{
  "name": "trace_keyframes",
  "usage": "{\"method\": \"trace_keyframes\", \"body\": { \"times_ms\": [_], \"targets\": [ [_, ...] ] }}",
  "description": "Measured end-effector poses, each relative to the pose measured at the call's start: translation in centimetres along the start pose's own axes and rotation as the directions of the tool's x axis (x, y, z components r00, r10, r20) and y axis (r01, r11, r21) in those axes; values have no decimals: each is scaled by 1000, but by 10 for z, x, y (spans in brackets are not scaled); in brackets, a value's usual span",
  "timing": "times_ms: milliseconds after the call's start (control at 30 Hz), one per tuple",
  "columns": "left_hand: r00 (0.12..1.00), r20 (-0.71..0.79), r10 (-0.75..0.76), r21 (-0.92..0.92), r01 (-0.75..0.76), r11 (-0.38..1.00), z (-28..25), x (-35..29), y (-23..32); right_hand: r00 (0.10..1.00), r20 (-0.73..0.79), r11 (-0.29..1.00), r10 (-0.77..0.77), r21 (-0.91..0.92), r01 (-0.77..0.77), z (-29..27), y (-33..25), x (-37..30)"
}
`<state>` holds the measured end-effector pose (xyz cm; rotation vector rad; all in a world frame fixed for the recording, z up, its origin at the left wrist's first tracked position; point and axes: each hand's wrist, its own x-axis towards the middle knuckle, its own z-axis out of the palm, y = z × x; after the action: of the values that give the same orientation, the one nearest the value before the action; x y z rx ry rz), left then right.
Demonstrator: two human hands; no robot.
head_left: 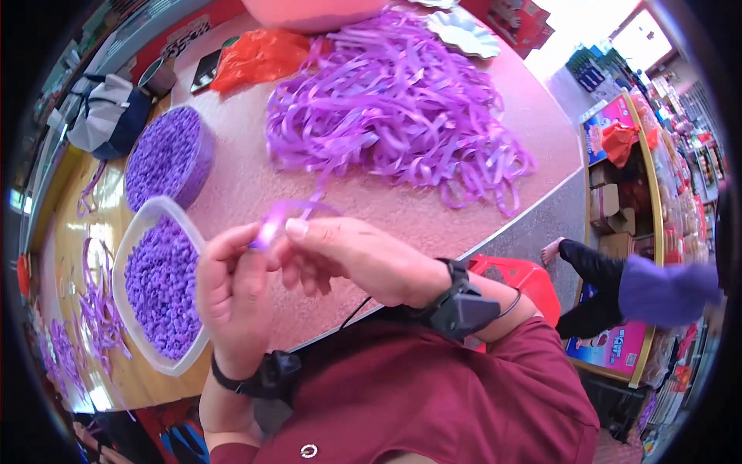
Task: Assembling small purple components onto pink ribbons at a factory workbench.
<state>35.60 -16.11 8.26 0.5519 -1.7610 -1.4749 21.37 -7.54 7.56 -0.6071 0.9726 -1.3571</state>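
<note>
A strip of shiny purple ribbon (291, 209) is pinched between my two hands over the table, looping up above the fingertips. My left hand (236, 290) closes thumb and fingers on one part of it, next to a small dark purple spot I cannot make out. From the right, my right hand (371, 251) pinches the ribbon under its thumb; its other fingers are curled. A big tangled heap of purple ribbons (394, 108) lies beyond my hands. Beside my left hand stands a white plastic tub (120, 271) of small purple beads (162, 286).
A round clear container (207, 158) of purple beads stands behind the tub. Further back are an orange plastic bag (259, 58), a phone (205, 71) and a pink basin (313, 11). More ribbon strands (100, 317) lie far left. A red stool (533, 286) and a person (665, 290) are at right.
</note>
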Motion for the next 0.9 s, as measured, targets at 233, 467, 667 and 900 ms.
{"method": "trace_keyframes", "body": {
  "times_ms": [233, 467, 667, 900],
  "targets": [
    [789, 385, 479, 260, -590, 764, -10, 9, -23, 996, 27, 917, -81, 393, 64, -13, -29, 39],
    [800, 488, 348, 234, -504, 832, -12, 6, -38, 975, 90, 929, -202, 334, 162, -29, -63, 72],
    [742, 611, 276, 162, -458, 874, -7, 2, -41, 947, -94, 944, -306, 97, 315, -39, -65, 65],
    [529, 843, 94, 136, -379, 915, -7, 2, -39, 916, -115, 922, -383, 13, 387, -46, -74, 61]
  ]
}}
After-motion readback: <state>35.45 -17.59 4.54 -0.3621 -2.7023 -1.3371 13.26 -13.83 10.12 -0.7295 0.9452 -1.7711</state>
